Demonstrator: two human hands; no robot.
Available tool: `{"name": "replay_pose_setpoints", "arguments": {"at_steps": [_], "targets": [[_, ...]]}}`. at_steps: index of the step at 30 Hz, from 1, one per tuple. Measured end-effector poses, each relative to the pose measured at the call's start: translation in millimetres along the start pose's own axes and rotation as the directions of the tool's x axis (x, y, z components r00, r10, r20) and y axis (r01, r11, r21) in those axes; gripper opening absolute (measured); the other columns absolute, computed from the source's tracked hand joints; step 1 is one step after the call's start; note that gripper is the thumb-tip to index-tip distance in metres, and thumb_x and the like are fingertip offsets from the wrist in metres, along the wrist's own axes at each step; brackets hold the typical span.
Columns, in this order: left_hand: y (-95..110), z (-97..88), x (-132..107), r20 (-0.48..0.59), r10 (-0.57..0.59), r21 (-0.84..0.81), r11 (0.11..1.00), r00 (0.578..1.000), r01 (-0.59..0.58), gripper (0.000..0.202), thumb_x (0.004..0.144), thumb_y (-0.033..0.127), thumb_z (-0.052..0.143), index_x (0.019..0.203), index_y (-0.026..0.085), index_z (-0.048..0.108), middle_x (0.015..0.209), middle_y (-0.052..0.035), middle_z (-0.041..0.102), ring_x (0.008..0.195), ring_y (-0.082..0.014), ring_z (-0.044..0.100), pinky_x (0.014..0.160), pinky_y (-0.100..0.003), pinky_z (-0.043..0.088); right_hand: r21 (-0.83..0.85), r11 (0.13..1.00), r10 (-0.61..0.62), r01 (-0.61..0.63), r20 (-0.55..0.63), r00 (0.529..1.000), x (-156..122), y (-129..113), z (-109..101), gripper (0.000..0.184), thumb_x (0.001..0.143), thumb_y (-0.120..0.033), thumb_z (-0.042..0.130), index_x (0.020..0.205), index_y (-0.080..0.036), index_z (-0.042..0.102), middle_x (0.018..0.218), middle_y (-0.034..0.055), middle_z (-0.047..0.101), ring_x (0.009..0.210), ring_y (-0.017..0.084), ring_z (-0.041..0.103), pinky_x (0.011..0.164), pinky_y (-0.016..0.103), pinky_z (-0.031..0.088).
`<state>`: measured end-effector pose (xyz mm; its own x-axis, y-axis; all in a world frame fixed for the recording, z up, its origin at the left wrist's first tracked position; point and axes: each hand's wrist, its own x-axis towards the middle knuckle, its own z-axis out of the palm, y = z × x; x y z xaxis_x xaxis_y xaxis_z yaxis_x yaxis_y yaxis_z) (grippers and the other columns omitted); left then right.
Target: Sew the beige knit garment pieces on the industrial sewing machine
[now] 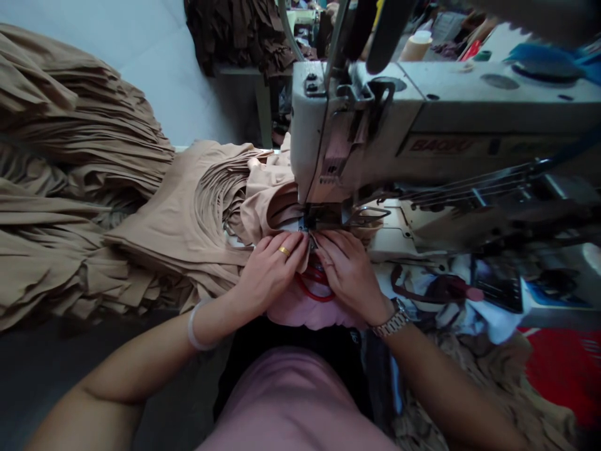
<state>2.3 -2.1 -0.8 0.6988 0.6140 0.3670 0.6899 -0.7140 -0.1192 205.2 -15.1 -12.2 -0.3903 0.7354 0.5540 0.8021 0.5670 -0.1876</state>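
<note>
Left hand (268, 274) and right hand (345, 272), both narrowly pinched: I held tan knit fabric (275, 203) just below the sewing machine's presser foot (323, 216), at twelve o'clock.

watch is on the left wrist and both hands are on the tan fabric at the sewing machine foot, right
No: the metal wristwatch is on the right wrist, not the left, as the head view shows. The rest stands: the left hand and right hand are both on the tan fabric at the sewing machine foot.
</note>
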Motion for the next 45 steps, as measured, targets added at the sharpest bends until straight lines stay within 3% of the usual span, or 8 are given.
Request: {"name": "replay_pose_setpoints", "arguments": {"at_steps": [5,9,17,25,31,37,39,45], "targets": [[1.6,1.7,0.3,-0.004,-0.035,-0.008,0.999,0.999,0.034,0.04,0.101,0.013,0.04,0.138,0.009,0.053,0.136,-0.0167,0.059,0.121,-0.0261,0.056,0.096,-0.039,0.047,-0.169,0.984,-0.037,0.057,0.12,0.992,-0.5,-3.0,-2.1,0.036,0.098,-0.022,0.048,0.13,-0.013,0.061,0.129,0.0147,0.063,0.116,0.027,0.054,0.1,0.044,0.046],[0.9,1.6,0.7,0.0,-0.027,-0.011,1.0,1.0,0.027,0.041,0.1,0.014,0.042,0.14,0.008,0.052,0.137,-0.0166,0.058,0.121,-0.0264,0.055,0.096,-0.039,0.046,-0.251,0.962,-0.073,0.106,0.137,0.988,-1.2,-3.8,-3.2,0.035,0.098,-0.021,0.048,0.129,-0.014,0.062,0.13,0.0137,0.063,0.117,0.028,0.053,0.096,0.043,0.044],[-4.7,-1.3,3.4,-0.011,-0.004,-0.053,0.999,1.0,0.003,0.038,0.101,0.012,0.041,0.136,0.006,0.055,0.135,-0.0166,0.059,0.119,-0.0267,0.056,0.094,-0.039,0.047,-0.112,0.989,-0.082,0.093,0.1,0.992,-4.2,4.9,0.2,0.037,0.097,-0.019,0.05,0.132,-0.013,0.059,0.134,0.0091,0.063,0.12,0.026,0.052,0.102,0.043,0.042],[-11.0,0.1,14.9,0.032,-0.019,-0.046,0.999,0.999,0.021,0.039,0.1,0.012,0.041,0.136,0.006,0.054,0.14,-0.0174,0.056,0.124,-0.0293,0.055,0.096,-0.042,0.048,-0.204,0.979,0.0,0.027,0.13,0.992,9.7,1.0,-0.8,0.039,0.101,-0.03,0.045,0.132,-0.013,0.059,0.137,0.0101,0.061,0.119,0.027,0.052,0.1,0.045,0.039],[-16.8,0.5,15.7,0.017,0.014,-0.103,0.995,1.0,-0.012,0.039,0.099,0.011,0.042,0.136,0.006,0.054,0.139,-0.0185,0.057,0.126,-0.03,0.055,0.098,-0.043,0.051,-0.232,0.973,0.026,0.009,0.148,0.989,12.8,2.7,0.6,0.038,0.1,-0.029,0.044,0.132,-0.012,0.058,0.133,0.0117,0.063,0.113,0.028,0.054,0.095,0.046,0.04],[-29.2,-4.6,13.7,-0.033,0.136,-0.198,0.97,0.99,-0.14,0.032,0.099,0.012,0.047,0.127,0.012,0.062,0.128,-0.0141,0.065,0.118,-0.0247,0.062,0.098,-0.039,0.054,-0.064,0.99,-0.127,0.125,-0.031,0.991,7.2,10.1,2.4,0.024,0.097,-0.017,0.049,0.114,-0.013,0.066,0.114,0.0089,0.07,0.107,0.022,0.057,0.095,0.038,0.045],[-32.6,-5.7,12.9,-0.032,0.16,-0.208,0.964,0.987,-0.163,0.031,0.099,0.013,0.047,0.126,0.014,0.063,0.125,-0.0128,0.066,0.116,-0.0242,0.063,0.098,-0.039,0.054,-0.002,0.993,-0.12,0.121,-0.065,0.991,5.7,10.4,2.6,0.021,0.097,-0.016,0.05,0.109,-0.015,0.067,0.108,0.0083,0.071,0.105,0.021,0.058,0.094,0.038,0.046],[-33.8,-2.6,15.6,-0.075,0.162,-0.193,0.966,0.984,-0.174,0.029,0.1,0.016,0.05,0.125,0.012,0.063,0.123,-0.0143,0.067,0.113,-0.0249,0.065,0.094,-0.04,0.056,0.052,0.998,-0.037,0.038,-0.023,0.999,10.4,4.6,3.9,0.022,0.097,-0.019,0.049,0.107,-0.016,0.068,0.105,0.0097,0.07,0.104,0.023,0.058,0.093,0.04,0.048]]}}
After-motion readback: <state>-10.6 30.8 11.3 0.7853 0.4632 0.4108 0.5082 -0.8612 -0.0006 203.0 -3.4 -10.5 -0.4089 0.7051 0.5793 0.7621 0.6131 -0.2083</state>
